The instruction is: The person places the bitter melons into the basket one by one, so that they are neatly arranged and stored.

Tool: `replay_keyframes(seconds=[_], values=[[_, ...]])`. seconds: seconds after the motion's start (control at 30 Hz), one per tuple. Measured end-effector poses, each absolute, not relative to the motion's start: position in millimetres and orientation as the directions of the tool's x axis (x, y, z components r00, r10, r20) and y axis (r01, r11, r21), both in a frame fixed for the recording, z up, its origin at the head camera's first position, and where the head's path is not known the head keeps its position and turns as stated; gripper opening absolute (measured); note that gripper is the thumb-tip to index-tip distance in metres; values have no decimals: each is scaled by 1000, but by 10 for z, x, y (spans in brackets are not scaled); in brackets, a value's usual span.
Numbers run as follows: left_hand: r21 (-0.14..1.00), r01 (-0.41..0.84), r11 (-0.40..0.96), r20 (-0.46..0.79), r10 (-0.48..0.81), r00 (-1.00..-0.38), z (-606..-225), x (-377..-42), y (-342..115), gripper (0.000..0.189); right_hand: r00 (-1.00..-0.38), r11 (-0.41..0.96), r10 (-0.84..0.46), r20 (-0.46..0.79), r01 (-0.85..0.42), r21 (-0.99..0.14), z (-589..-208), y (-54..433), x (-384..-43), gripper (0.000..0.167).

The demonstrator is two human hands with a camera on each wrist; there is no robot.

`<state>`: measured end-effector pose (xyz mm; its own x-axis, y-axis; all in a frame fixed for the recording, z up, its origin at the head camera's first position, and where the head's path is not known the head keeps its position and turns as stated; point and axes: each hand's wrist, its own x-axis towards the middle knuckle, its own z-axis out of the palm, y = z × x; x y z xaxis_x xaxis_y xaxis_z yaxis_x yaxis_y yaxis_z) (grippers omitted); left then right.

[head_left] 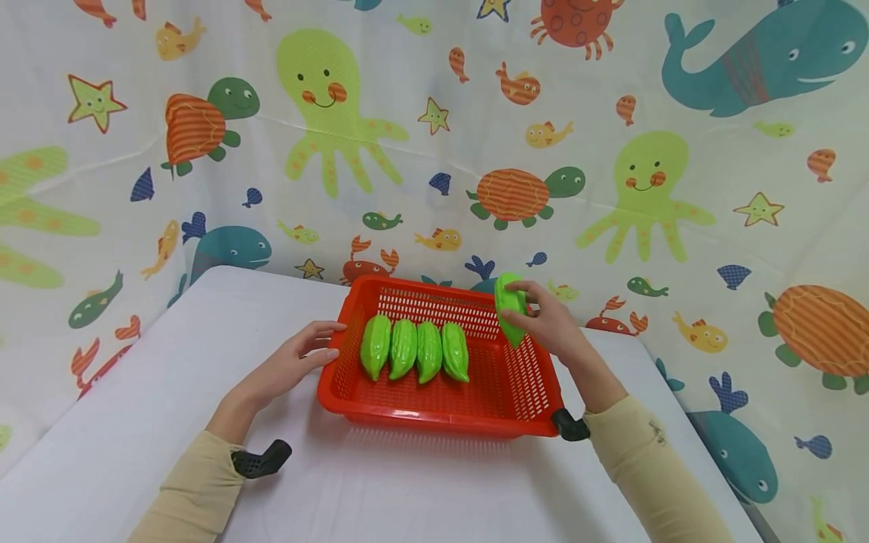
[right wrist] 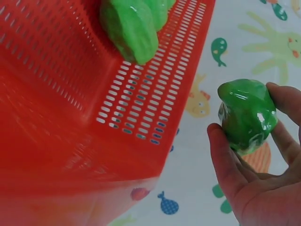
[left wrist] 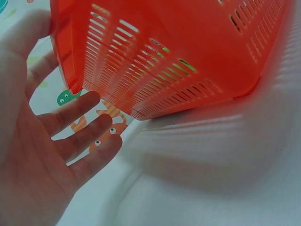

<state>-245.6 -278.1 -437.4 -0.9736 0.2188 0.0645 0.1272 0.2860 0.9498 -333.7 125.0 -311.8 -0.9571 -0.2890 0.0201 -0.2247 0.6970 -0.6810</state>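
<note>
My right hand (head_left: 546, 320) holds a glossy green ribbed fruit (head_left: 509, 305) with a pointed end above the right back corner of the red basket (head_left: 434, 422). In the right wrist view, fingers and thumb pinch this fruit (right wrist: 248, 115) from its sides. Several matching green fruits (head_left: 403, 348) lie side by side in the left half of the basket, tips toward me. My left hand (head_left: 302, 358) is at the basket's left rim, fingers loosely extended. The left wrist view shows the left hand (left wrist: 51, 136) beside the slotted basket wall (left wrist: 141, 61), palm in view, gripping nothing.
The basket stands on a white-covered table (head_left: 285, 483). Behind it hangs a white curtain (head_left: 407, 151) printed with sea animals. Black straps with small devices show at both sleeves (head_left: 204, 483).
</note>
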Motion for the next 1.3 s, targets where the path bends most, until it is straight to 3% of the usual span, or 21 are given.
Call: replay_keyframes(seconds=[0.33, 1.3], values=[[949, 124, 290, 60, 217, -974, -4378, -2466, -2775, 53, -952, 720, -305, 37, -255, -646, -3124, 1211, -3363, 52], [951, 118, 286, 54, 223, -973, -4377, -2503, -2800, 53, -912, 777, -393, -120, -259, -574, -3296, 968, -3565, 45]])
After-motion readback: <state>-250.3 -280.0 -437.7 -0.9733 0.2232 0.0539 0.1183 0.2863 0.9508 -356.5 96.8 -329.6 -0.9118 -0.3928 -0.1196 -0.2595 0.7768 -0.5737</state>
